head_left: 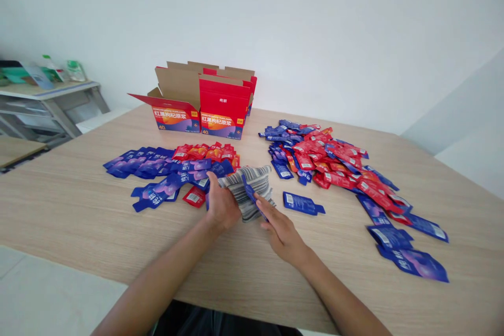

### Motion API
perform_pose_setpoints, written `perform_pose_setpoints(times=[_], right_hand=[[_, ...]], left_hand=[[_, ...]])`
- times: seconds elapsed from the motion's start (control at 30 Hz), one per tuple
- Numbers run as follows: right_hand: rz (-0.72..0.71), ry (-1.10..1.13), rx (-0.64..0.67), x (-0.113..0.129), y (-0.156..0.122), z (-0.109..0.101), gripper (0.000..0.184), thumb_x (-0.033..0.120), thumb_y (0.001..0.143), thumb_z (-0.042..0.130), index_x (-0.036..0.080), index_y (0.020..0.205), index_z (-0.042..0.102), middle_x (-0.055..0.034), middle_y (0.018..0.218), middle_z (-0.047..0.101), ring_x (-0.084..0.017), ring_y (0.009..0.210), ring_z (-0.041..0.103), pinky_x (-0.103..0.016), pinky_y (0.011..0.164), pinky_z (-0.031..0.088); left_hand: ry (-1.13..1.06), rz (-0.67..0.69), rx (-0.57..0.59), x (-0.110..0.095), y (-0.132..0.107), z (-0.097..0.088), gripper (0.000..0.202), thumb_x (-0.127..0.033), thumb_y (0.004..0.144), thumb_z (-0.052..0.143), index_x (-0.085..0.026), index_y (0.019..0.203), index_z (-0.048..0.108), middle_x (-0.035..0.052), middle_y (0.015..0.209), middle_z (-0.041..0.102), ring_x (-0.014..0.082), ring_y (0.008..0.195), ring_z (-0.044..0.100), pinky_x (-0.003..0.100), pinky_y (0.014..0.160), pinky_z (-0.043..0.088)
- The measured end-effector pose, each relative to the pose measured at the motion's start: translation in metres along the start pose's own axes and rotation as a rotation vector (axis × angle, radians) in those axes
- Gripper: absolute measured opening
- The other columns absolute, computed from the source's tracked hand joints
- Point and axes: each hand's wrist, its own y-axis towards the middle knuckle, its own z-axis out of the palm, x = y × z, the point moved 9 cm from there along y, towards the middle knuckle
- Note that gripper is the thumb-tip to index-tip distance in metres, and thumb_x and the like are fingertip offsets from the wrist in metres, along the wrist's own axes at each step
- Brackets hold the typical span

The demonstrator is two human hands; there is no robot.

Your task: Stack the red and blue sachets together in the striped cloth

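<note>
Though partly hidden, left hand apparently curled round striped cloth — right hand pinched on blue sachet.

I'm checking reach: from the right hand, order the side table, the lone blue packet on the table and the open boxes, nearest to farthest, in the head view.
1. Lone blue packet: just beyond the right hand.
2. Open boxes: farther back, to the left.
3. Side table: farthest, at far left.

This looks like a small workroom, perhaps an office: a wide wood-grain table bears open printed cartons and heaped sachets before a white wall, above pale floor tiles; a side desk stands blurred beyond.
</note>
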Motion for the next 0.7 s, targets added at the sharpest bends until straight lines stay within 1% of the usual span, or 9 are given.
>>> perform_pose_setpoints(times=[0.07,0.13,0.2,0.27,0.33,0.4,0.5,0.6,0.7], right_hand=[[0.111,0.062,-0.115,-0.009,-0.002,-0.008,0.048,0.027,0.107,0.040,0.029,0.154,0.039,-0.0080,0.145,0.059,-0.022,0.131,0.059,-0.042,0.106,0.054],[0.227,0.072,-0.261,-0.020,-0.005,-0.018,0.040,0.027,0.106,0.042,0.029,0.145,0.052,-0.0066,0.133,0.068,-0.023,0.121,0.066,-0.042,0.101,0.057],[0.309,0.060,-0.367,-0.027,-0.007,-0.026,0.035,0.026,0.105,0.042,0.027,0.133,0.062,-0.0071,0.132,0.069,-0.024,0.121,0.066,-0.044,0.102,0.056],[0.340,0.045,-0.411,-0.030,-0.007,-0.031,0.031,0.025,0.105,0.042,0.026,0.123,0.068,-0.0078,0.134,0.067,-0.024,0.125,0.063,-0.048,0.105,0.053],[0.338,0.014,-0.428,-0.031,-0.005,-0.034,0.029,0.025,0.104,0.043,0.025,0.117,0.069,-0.0086,0.132,0.067,-0.025,0.124,0.063,-0.049,0.104,0.052],[0.313,-0.046,-0.438,-0.029,-0.005,-0.037,0.024,0.030,0.101,0.053,0.024,0.119,0.067,-0.0103,0.125,0.069,-0.026,0.117,0.066,-0.048,0.099,0.055],[0.262,-0.152,-0.409,-0.023,-0.007,-0.033,0.037,0.037,0.093,0.068,0.023,0.126,0.061,-0.0105,0.113,0.070,-0.027,0.105,0.068,-0.046,0.089,0.058],[0.302,-0.234,-0.384,-0.025,-0.011,-0.027,0.041,0.041,0.095,0.064,0.022,0.130,0.057,-0.0109,0.110,0.070,-0.027,0.099,0.068,-0.045,0.085,0.058],[0.376,-0.298,-0.360,-0.031,-0.014,-0.023,0.041,0.043,0.098,0.058,0.018,0.129,0.054,-0.0143,0.112,0.068,-0.029,0.100,0.066,-0.047,0.083,0.056]], left_hand=[[0.021,-0.028,-0.036,0.009,0.000,-0.003,0.095,-0.085,0.085,0.028,-0.011,0.134,0.061,0.0201,0.126,0.070,0.0368,0.123,0.062,0.055,0.111,0.039],[0.039,-0.089,-0.060,0.024,-0.002,-0.005,0.092,-0.083,0.087,0.027,-0.010,0.130,0.063,0.0201,0.122,0.071,0.0361,0.119,0.064,0.054,0.108,0.041],[0.044,-0.138,-0.071,0.039,-0.004,-0.005,0.090,-0.081,0.088,0.026,-0.010,0.127,0.065,0.0205,0.119,0.072,0.0357,0.115,0.066,0.053,0.107,0.043],[0.035,-0.167,-0.077,0.049,-0.006,-0.003,0.091,-0.081,0.088,0.025,-0.009,0.125,0.066,0.0208,0.117,0.073,0.0357,0.113,0.067,0.053,0.106,0.044],[0.029,-0.183,-0.078,0.054,-0.008,-0.002,0.091,-0.082,0.088,0.025,-0.009,0.124,0.067,0.0207,0.116,0.073,0.0358,0.112,0.067,0.053,0.105,0.045],[0.033,-0.189,-0.077,0.053,-0.009,0.000,0.092,-0.082,0.088,0.024,-0.009,0.124,0.067,0.0209,0.116,0.073,0.0361,0.112,0.067,0.053,0.105,0.045],[0.044,-0.147,-0.077,0.043,-0.009,0.001,0.094,-0.083,0.087,0.023,-0.009,0.126,0.066,0.0211,0.118,0.072,0.0368,0.114,0.066,0.053,0.105,0.045],[0.046,-0.084,-0.069,0.030,-0.007,0.002,0.094,-0.085,0.085,0.026,-0.010,0.129,0.064,0.0204,0.121,0.071,0.0373,0.116,0.065,0.055,0.106,0.043],[0.050,-0.072,-0.067,0.026,-0.006,0.002,0.095,-0.085,0.085,0.029,-0.010,0.131,0.062,0.0207,0.123,0.071,0.0376,0.119,0.064,0.056,0.108,0.041]])
